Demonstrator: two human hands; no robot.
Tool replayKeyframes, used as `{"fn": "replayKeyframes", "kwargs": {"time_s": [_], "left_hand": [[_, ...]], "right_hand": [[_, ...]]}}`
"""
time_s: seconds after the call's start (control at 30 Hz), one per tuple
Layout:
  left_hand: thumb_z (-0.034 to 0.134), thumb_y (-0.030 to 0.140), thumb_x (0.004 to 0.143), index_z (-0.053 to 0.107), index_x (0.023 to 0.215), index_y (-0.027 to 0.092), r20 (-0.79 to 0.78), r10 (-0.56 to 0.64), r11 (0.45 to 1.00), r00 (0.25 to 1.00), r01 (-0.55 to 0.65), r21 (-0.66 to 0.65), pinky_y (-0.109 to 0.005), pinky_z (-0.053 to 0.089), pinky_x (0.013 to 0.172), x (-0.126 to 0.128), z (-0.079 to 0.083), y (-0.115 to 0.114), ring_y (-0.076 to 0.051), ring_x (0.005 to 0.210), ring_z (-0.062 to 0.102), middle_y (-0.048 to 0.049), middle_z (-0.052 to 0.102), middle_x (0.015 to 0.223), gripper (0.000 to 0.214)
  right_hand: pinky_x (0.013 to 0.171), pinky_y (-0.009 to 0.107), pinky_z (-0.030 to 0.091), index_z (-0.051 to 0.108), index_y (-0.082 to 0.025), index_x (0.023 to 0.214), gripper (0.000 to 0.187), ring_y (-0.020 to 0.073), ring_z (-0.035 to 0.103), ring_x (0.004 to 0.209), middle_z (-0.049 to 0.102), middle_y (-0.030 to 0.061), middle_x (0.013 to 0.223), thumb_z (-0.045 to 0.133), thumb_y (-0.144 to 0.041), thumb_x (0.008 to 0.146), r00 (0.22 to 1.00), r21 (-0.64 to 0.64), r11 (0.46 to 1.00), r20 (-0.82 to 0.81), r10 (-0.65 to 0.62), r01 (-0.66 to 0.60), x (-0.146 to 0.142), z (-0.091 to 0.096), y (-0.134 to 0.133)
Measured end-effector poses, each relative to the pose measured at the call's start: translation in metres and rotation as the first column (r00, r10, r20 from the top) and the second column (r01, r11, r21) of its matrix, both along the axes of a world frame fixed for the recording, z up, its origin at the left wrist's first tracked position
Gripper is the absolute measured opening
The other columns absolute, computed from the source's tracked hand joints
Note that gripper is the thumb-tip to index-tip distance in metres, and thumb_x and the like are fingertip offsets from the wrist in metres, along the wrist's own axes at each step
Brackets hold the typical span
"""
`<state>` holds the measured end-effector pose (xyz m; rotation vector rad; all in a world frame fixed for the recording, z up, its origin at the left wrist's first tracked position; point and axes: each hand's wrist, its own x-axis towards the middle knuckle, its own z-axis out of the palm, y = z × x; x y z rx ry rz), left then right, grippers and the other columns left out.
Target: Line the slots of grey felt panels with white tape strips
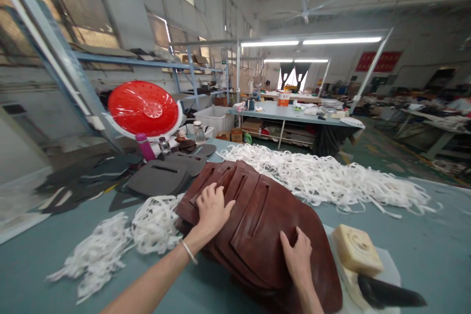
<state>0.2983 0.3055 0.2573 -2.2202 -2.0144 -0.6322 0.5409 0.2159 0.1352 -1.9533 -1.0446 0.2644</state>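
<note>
A fanned stack of brown leather-like panels (272,250), each with a long slit, lies on the table in front of me. My left hand (213,208) rests on the panels at the left part of the stack, fingers spread. On the nearest panel, toward its right side, lies my right hand (298,255) with thumb and fingers apart. Neither hand is closed around a panel. The undersides and lower layers of the stack are mostly hidden.
White strips (331,176) are heaped behind the stack, with smaller bundles (154,223) at left. Dark grey slotted panels (158,176), a magenta bottle (145,147) and a red round basin (143,108) stand farther left. A cream block (358,250) and black-handled tool (390,293) sit at right.
</note>
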Motion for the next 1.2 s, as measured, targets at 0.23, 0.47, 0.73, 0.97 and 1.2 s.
{"fn": "replayKeyframes", "kwargs": {"time_s": [0.23,0.47,0.73,0.97,1.2], "left_hand": [[0.051,0.030,0.087,0.059,0.106,0.019,-0.077,-0.048,0.998,0.996,0.050,0.033,-0.041,0.035,0.085,-0.007,0.006,-0.001,-0.028,0.102,0.045,-0.0111,0.056,0.104,0.023],[0.054,0.026,0.086,0.062,0.095,0.019,-0.087,-0.049,0.998,0.995,0.051,0.027,-0.045,0.032,0.086,-0.003,0.004,0.001,-0.030,0.103,0.044,-0.0111,0.059,0.097,0.014],[0.049,0.025,0.089,0.056,0.082,0.021,0.088,-0.329,0.944,0.940,0.331,-0.015,-0.035,0.037,0.079,0.012,0.007,-0.008,-0.021,0.087,0.053,-0.0041,0.060,0.088,0.011],[0.036,0.021,0.092,0.049,0.089,0.021,0.367,-0.416,0.906,0.832,0.413,0.091,-0.026,0.040,0.069,0.019,0.039,-0.007,-0.014,0.074,0.055,-0.0006,0.055,0.083,0.013],[0.054,0.043,0.080,0.049,0.078,0.019,0.831,-0.177,0.965,0.528,0.258,0.041,-0.018,0.036,0.046,-0.061,0.115,-0.021,-0.008,0.048,0.045,0.0068,0.050,0.058,0.024]], "right_hand": [[0.101,0.050,0.034,0.052,-0.006,0.123,0.070,0.0372,0.046,0.119,0.054,0.0223,0.120,0.046,-0.059,0.077,1.000,-0.021,1.000,0.015,0.021,-0.021,0.007,-0.005,0.000],[0.104,0.050,0.030,0.050,-0.001,0.125,0.076,0.0383,0.043,0.121,0.052,0.0262,0.123,0.043,-0.059,0.077,0.999,-0.061,0.997,0.025,0.046,-0.044,0.003,0.002,-0.002],[0.103,0.050,0.031,0.052,-0.004,0.122,0.071,0.0372,0.043,0.122,0.053,0.0245,0.123,0.042,-0.058,0.078,0.998,-0.045,0.998,0.042,0.045,-0.043,0.001,0.001,-0.001],[0.103,0.048,0.031,0.051,-0.003,0.126,0.072,0.0355,0.043,0.121,0.053,0.0225,0.123,0.041,-0.055,0.076,0.999,-0.043,0.999,0.045,0.030,-0.028,0.000,0.002,0.002],[0.100,0.050,0.030,0.056,-0.009,0.124,0.066,0.0353,0.042,0.120,0.053,0.0207,0.120,0.039,-0.050,0.076,0.992,-0.084,0.996,0.125,0.025,-0.014,-0.006,0.008,0.005]]}}
